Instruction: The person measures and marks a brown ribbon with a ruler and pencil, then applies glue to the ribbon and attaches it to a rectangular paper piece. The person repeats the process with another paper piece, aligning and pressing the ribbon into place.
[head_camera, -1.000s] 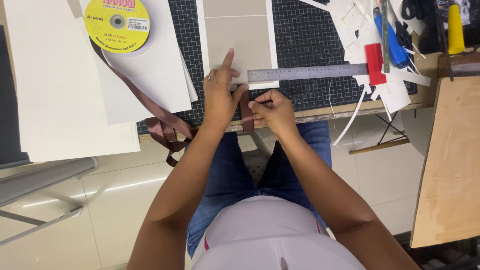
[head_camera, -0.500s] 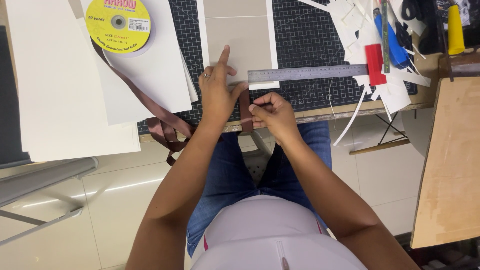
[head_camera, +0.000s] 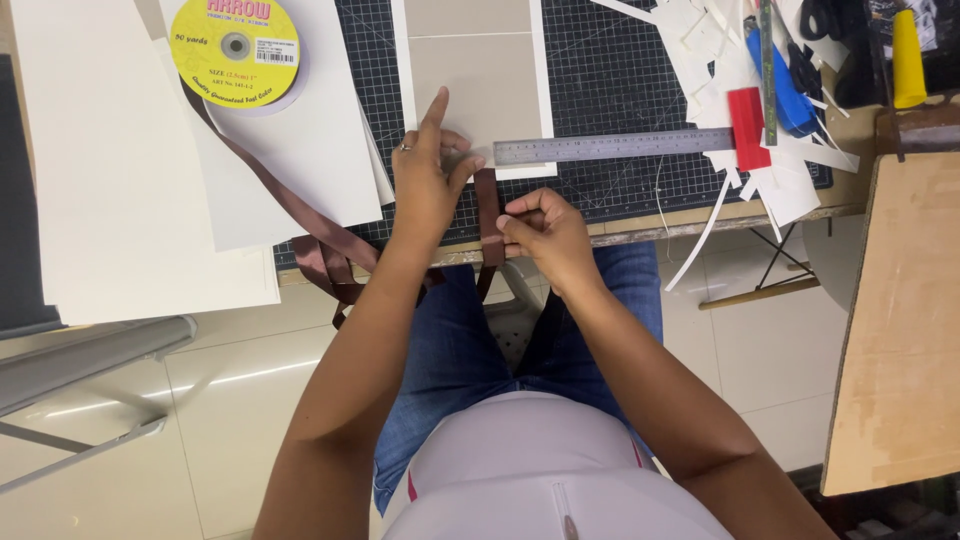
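Note:
My left hand (head_camera: 428, 180) presses flat on the near edge of a grey board (head_camera: 480, 75) that lies on the dark cutting mat (head_camera: 610, 70), its forefinger stretched up over the board. A brown ribbon (head_camera: 488, 215) runs down from under that hand, off the table edge. My right hand (head_camera: 545, 228) pinches the ribbon just below the board. A steel ruler (head_camera: 610, 147) lies across the mat, its left end by my left thumb. More brown ribbon loops left to a yellow spool (head_camera: 236, 48).
Large white sheets (head_camera: 120, 170) cover the table's left part. Paper offcuts (head_camera: 720, 60), a red block (head_camera: 747, 125), a blue tool (head_camera: 780, 85) and a yellow-capped bottle (head_camera: 907, 45) crowd the right. A brown wooden board (head_camera: 900, 320) stands at the right. Tiled floor lies below.
My right hand has slid slightly along the ribbon and my left forefinger has straightened further over the board; the ribbon strip now shows more plainly between the hands.

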